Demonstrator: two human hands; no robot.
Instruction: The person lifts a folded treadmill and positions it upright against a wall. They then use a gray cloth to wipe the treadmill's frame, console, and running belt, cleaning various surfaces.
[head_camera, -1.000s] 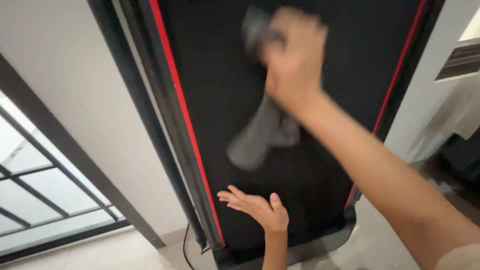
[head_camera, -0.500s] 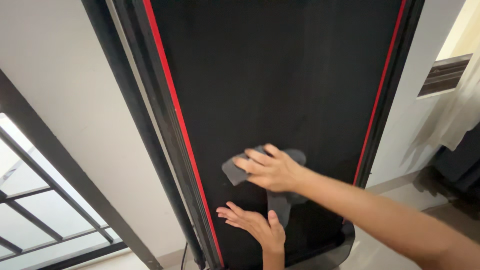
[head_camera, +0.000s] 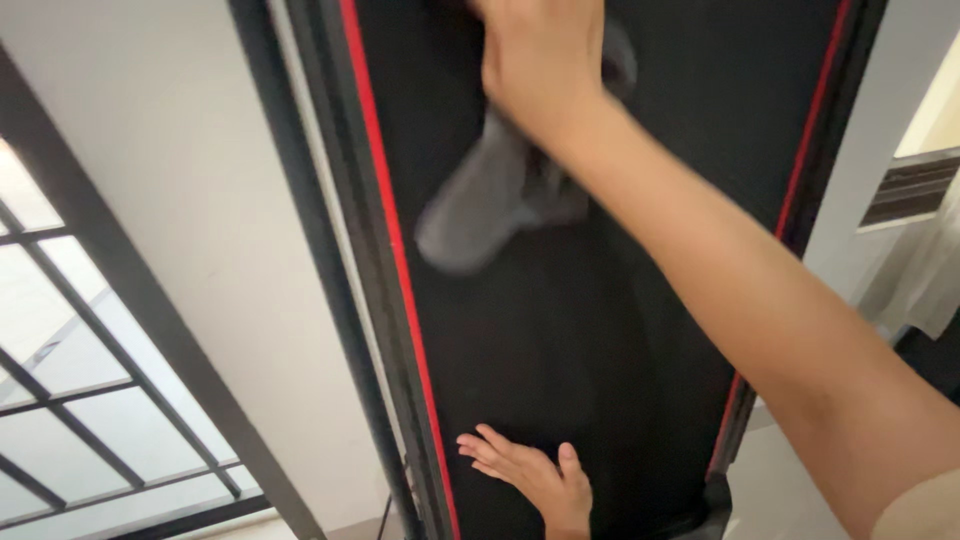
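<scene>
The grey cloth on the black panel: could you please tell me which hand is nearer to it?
The right hand is nearer, gripping the grey cloth near the top of the black panel. The left hand lies flat far below it.

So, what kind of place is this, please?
Probably a room at home. A folded treadmill with red stripes stands upright against a white wall, beside a barred window. The right hand presses a grey cloth on its belt; the left hand lies flat lower down.

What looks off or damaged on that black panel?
Nothing stands out. The black panel stands upright against the wall, its red stripes unbroken. The right hand presses a grey cloth to it near the top; the left hand lies flat near the bottom. No tears or spills show.
</scene>
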